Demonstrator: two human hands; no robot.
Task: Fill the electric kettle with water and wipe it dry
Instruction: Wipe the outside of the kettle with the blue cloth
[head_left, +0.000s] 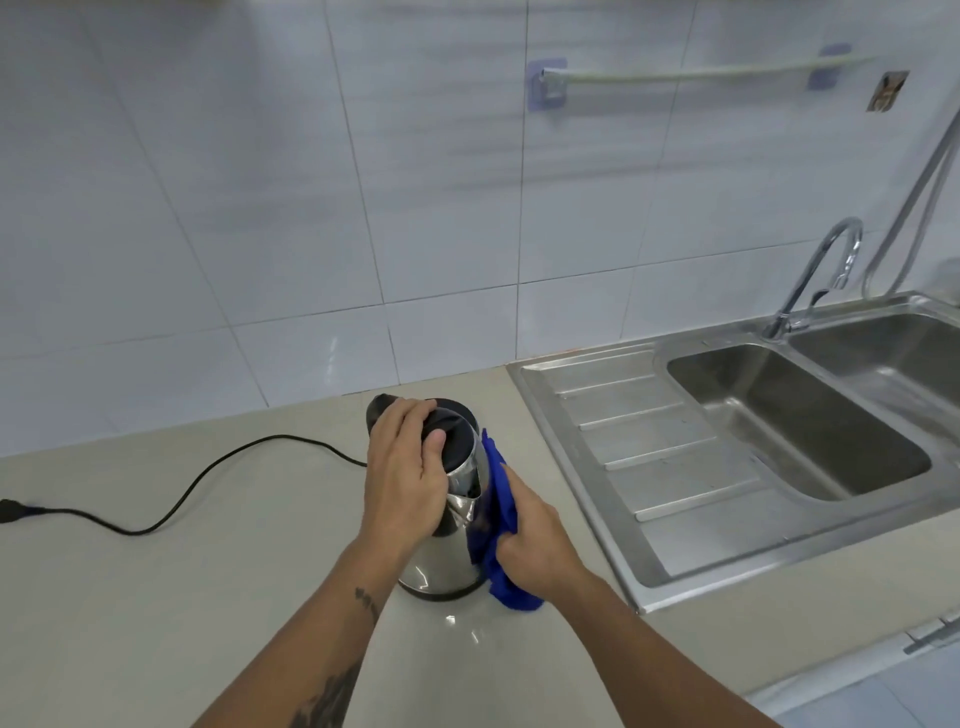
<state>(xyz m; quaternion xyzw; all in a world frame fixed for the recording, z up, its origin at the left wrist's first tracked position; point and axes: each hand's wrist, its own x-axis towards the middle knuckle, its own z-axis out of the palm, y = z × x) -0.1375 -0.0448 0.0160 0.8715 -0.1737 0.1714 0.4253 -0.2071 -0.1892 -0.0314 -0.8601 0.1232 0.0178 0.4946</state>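
Note:
A stainless steel electric kettle (441, 564) with a black lid stands upright on the beige countertop (208, 597), its spout facing me. My left hand (402, 473) rests over the lid and the black handle, gripping the top of the kettle. My right hand (535, 545) holds a blue cloth (501, 499) pressed flat against the kettle's right side. The cloth hangs down to the counter by the kettle's base. The kettle's base plate is hidden under it.
A black power cord (208, 467) runs left across the counter to a plug (10, 509). A steel double sink (800, 415) with a ribbed drainboard (649, 441) and a curved tap (826, 265) lies to the right. The tiled wall carries a towel rail (691, 75).

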